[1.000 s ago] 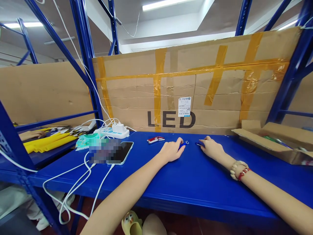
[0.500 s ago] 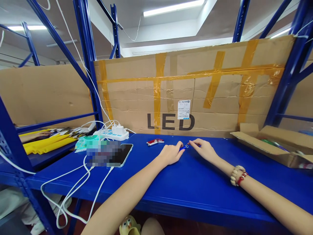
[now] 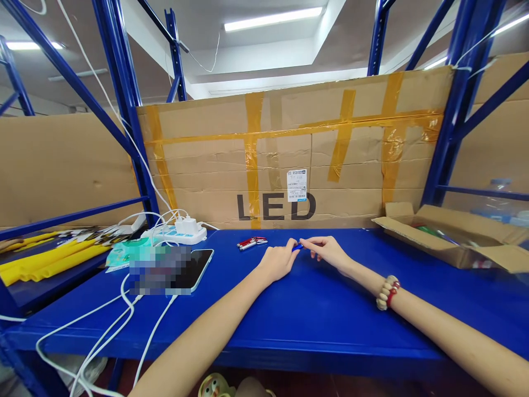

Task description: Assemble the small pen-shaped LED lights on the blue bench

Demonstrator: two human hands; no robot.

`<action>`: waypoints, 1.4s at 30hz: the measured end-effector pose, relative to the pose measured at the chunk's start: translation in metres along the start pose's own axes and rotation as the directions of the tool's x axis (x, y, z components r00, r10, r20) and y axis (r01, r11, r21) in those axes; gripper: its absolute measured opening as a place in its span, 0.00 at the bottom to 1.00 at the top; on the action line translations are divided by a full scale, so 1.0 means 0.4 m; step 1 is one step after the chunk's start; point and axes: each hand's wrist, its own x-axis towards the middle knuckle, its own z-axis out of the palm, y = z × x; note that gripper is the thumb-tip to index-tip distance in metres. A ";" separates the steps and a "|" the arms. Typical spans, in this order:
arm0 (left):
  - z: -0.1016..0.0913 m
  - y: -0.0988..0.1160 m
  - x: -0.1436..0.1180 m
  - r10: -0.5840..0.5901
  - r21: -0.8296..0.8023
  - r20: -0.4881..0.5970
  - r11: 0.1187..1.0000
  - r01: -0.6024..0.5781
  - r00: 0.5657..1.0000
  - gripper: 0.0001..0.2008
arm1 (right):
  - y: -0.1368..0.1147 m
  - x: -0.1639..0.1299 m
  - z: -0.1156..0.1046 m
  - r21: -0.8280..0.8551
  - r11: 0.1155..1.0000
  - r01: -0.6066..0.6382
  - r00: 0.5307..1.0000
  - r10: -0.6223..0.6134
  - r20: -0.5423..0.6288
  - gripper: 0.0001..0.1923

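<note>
Two hands meet mid-surface, your left hand pinching the small blue piece while your right hand nips its far end, fingers nearly closed, so a loose pinch could flick it away.

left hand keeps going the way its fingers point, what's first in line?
Likely the small blue item already at the left hand fingertips, then the right hand just past it. Depth is hard to judge.
</note>
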 end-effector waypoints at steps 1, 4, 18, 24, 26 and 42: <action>-0.001 0.002 0.001 -0.005 -0.002 0.000 1.000 0.005 1.000 0.15 | -0.001 -0.001 0.000 0.018 1.000 -0.008 1.000 0.008 -0.006 0.24; -0.005 0.005 0.001 -0.015 -0.001 0.013 1.000 0.015 1.000 0.15 | -0.002 -0.004 0.000 0.052 0.999 0.005 1.000 -0.005 -0.002 0.23; -0.006 -0.005 0.002 0.009 -0.019 0.078 1.000 -0.008 0.997 0.16 | -0.001 -0.015 0.000 0.011 0.988 0.154 0.986 -0.154 0.057 0.21; 0.008 -0.014 0.012 -0.048 -0.056 0.071 0.997 0.052 0.996 0.16 | 0.024 0.008 -0.023 -0.107 0.981 0.164 0.985 -0.169 -0.038 0.21; 0.012 -0.018 0.013 -0.037 -0.062 0.060 0.997 0.041 0.997 0.16 | 0.033 0.013 -0.042 -0.284 0.934 0.217 0.967 -0.246 -0.072 0.17; 0.012 -0.027 0.015 0.083 -0.039 0.083 0.996 -0.080 0.993 0.14 | 0.055 0.008 -0.056 -0.665 0.678 0.313 0.949 -0.244 0.198 0.09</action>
